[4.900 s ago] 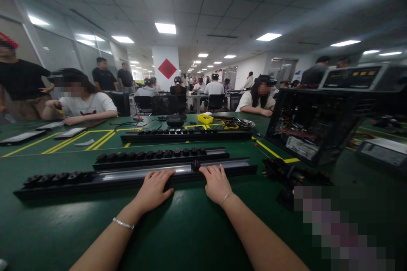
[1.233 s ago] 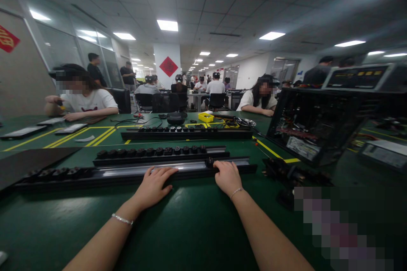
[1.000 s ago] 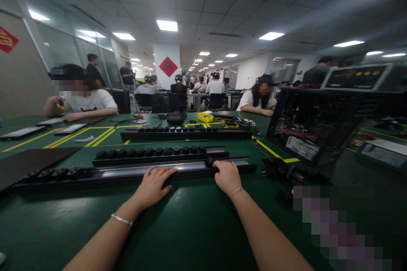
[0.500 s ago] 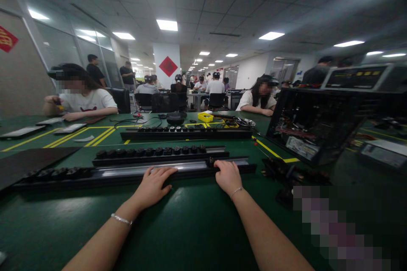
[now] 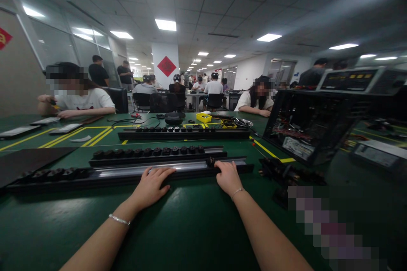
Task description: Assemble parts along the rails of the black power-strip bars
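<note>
A long black power track [image 5: 187, 168] with a shiny metallic channel lies across the green table in front of me. My left hand [image 5: 151, 186] lies over its middle, fingers stretched and thumb apart, resting on the track. Further right, my right hand [image 5: 227, 177] has its fingers at a small black socket module [image 5: 210, 161] sitting in the channel; part of its grip is hidden. Several more black socket modules [image 5: 52, 173] fill the left end of this track. Just behind it lies a second track [image 5: 127, 161], lined with similar modules.
A third track [image 5: 184, 135] lies farther back, near a yellow box [image 5: 204, 117]. An opened computer case [image 5: 299, 148] stands at right, with loose black parts [image 5: 280, 173] before it. A dark mat [image 5: 32, 161] is at left. Co-workers sit across the table.
The view has shifted slightly, so the whole scene sits a little farther left. Both hands keep nearly the same place on the track, and the socket module by my right hand shows no clear movement.
</note>
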`<action>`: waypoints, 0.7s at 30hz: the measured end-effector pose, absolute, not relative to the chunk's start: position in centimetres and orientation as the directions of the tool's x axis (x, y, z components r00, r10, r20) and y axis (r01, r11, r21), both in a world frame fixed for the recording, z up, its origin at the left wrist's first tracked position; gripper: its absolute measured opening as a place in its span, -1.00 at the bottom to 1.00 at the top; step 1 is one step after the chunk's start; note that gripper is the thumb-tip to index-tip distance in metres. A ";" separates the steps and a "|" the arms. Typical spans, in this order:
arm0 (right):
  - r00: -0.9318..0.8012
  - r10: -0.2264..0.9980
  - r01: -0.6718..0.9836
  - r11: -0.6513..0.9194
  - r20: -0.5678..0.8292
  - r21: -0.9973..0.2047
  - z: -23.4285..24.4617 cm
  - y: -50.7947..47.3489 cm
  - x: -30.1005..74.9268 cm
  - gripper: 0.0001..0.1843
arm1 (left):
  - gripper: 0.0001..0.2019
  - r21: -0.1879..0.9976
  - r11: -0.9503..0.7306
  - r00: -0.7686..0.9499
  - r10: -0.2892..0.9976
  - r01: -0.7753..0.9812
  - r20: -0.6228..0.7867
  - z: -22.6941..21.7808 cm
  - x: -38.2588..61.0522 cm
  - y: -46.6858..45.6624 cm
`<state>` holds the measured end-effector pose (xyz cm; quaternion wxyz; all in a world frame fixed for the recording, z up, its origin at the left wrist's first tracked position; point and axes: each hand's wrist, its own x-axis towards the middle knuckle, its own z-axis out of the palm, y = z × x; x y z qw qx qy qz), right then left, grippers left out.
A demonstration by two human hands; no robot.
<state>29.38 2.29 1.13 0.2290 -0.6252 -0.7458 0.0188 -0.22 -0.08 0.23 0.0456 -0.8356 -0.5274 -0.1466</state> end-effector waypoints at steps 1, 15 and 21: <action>-0.131 0.937 0.924 0.234 0.323 -0.303 1.0 2.2 29.5 -0.56 | -0.46 0.078 -0.441 0.402 0.867 0.894 0.295 0.2 -0.2 -0.1; -0.132 0.912 0.929 0.251 0.388 -0.273 0.8 1.8 30.7 -0.54 | -0.45 0.068 -0.437 0.401 0.868 0.897 0.293 0.3 -0.1 -0.1; -0.117 0.925 0.939 0.221 0.361 -0.263 1.3 1.7 31.0 -0.57 | -0.46 0.070 -0.439 0.402 0.868 0.896 0.292 0.4 -0.1 -0.2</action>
